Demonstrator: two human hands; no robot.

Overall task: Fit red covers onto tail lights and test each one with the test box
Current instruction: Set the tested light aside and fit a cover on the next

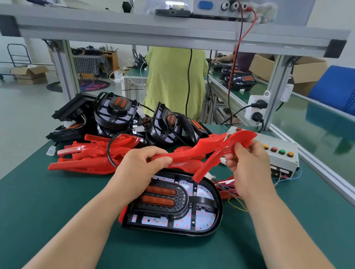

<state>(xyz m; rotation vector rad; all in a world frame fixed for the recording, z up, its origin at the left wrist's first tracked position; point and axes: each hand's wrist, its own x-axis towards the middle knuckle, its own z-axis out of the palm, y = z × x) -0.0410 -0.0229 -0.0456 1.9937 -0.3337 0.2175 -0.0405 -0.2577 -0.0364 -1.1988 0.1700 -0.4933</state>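
Observation:
A black tail light [186,209] lies face up on the green mat, with two orange strips and small red dots lit on its white board. Above it I hold a red U-shaped cover [197,149] in the air. My left hand [145,163] grips the cover's left arm. My right hand [248,161] pinches its right arm, whose lower end hangs just over the light's top edge. The grey test box [279,158] with coloured buttons sits behind my right hand, coloured wires running from it toward the light.
A heap of red covers [91,156] lies left of the light, with a pile of black tail lights [130,118] behind it. A power supply [221,3] stands on the overhead shelf. A person in a green top [175,79] stands beyond the bench. A conveyor [336,138] runs on the right.

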